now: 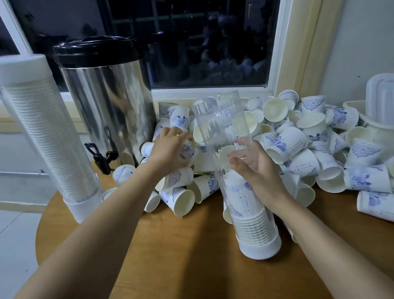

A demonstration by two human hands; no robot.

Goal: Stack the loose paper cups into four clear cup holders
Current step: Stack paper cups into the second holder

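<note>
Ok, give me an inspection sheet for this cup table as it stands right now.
Surface: round wooden table, back half covered.
Job's things: capped holder full; open holder part filled; loose cups heaped.
Clutter: metal urn, white tub.
Hands: left hand grips a cup in the heap; right hand rests open against the open holder.
Cables: nothing seen.
Surroundings: dark window behind.

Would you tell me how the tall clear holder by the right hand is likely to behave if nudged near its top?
The holder is tall on a narrow white base, so it would probably tip easily. Its stacked cups fill only the bottom, which should steady it somewhat. The clear wall looks smooth, possibly slippery to grip.
</note>
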